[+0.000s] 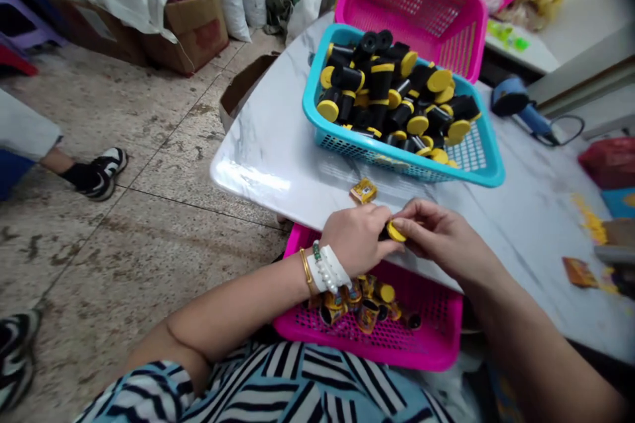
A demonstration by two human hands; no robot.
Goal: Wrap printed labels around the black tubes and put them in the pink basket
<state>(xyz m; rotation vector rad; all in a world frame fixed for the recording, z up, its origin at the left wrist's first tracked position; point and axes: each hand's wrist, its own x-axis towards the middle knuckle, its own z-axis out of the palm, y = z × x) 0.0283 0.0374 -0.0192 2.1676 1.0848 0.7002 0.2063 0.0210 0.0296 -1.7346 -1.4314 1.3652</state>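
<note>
My left hand (358, 238) and my right hand (441, 238) meet over the near edge of the white marble table (278, 152). Both are closed on one small black container with a yellow cap (395, 232), held between the fingertips. A turquoise basket (476, 168) behind them is heaped with several black containers with yellow caps (391, 102). On my lap sits a pink basket (431, 337) holding several containers wrapped in orange labels (364, 304). A small orange label packet (364, 191) lies on the table just beyond my left hand.
An empty pink basket (411, 0) leans behind the turquoise one. A blue heat gun (520, 106) with its cord lies at the right. Orange scraps (578, 271) lie near the right edge. Another person's foot in a black-and-white shoe (99, 172) rests on the floor; cardboard boxes (193, 26) and bags stand behind.
</note>
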